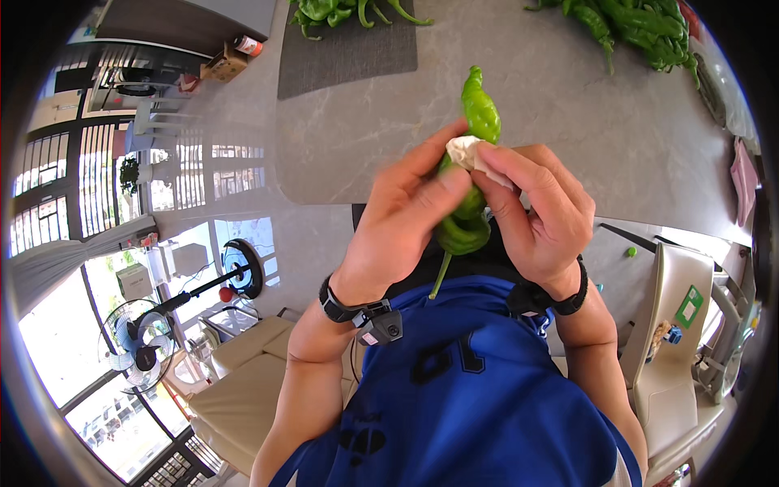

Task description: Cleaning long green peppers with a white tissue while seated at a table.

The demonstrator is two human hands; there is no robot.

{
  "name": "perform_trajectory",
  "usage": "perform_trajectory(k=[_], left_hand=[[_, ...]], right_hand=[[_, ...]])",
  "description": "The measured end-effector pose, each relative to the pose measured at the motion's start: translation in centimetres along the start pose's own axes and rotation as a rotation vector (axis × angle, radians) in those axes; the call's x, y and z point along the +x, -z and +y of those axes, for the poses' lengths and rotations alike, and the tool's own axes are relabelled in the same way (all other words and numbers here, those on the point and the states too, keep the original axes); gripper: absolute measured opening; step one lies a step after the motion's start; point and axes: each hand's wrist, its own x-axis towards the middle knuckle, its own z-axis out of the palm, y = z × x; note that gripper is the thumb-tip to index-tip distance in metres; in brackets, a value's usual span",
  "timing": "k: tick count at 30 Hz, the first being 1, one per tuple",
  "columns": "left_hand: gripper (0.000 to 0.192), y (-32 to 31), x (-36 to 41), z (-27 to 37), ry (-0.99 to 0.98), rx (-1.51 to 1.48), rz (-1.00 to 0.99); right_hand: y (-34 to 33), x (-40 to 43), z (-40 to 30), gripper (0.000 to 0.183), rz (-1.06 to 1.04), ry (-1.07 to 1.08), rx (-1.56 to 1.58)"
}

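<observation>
A long, twisted green pepper [482,112] is held above the front edge of the grey stone-look table [347,140]. Its tip points away from me and its stem towards my body. My left hand [395,219], slightly blurred, grips the pepper around its middle. Between the thumb and fingers of my right hand [544,204] is a crumpled white tissue or cloth [465,151], pressed against the pepper's skin. The fingers and the white piece hide part of the pepper's middle.
More green peppers [328,11] lie on a dark woven mat [365,58] at the far left. A larger pepper pile [645,27] sits far right, beside clear plastic [730,91] and a pink cloth [742,182]. A beige chair [669,341] stands right; a fan [143,353] stands left.
</observation>
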Motion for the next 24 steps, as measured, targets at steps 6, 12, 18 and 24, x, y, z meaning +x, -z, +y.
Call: perform_trajectory(k=[6, 12, 18, 24], left_hand=[[0.064, -0.1, 0.1, 0.3, -0.084, 0.171, -0.115], [0.063, 0.7, 0.8, 0.1, 0.021, 0.019, -0.135], [0.062, 0.0, 0.6, -1.3, -0.064, 0.125, -0.068], [0.069, 0.8, 0.6, -0.7, -0.031, 0.151, -0.046]], right_hand=[[0.8, 0.2, 0.5, 0.022, -0.020, 0.118, -0.027], [2.3, 1.2, 0.5, 0.016, -0.190, -0.094, 0.171], [0.7, 0.0, 0.7, 0.012, 0.012, -0.163, 0.138], [0.1, -0.1, 0.8, 0.012, 0.156, -0.679, 0.625]])
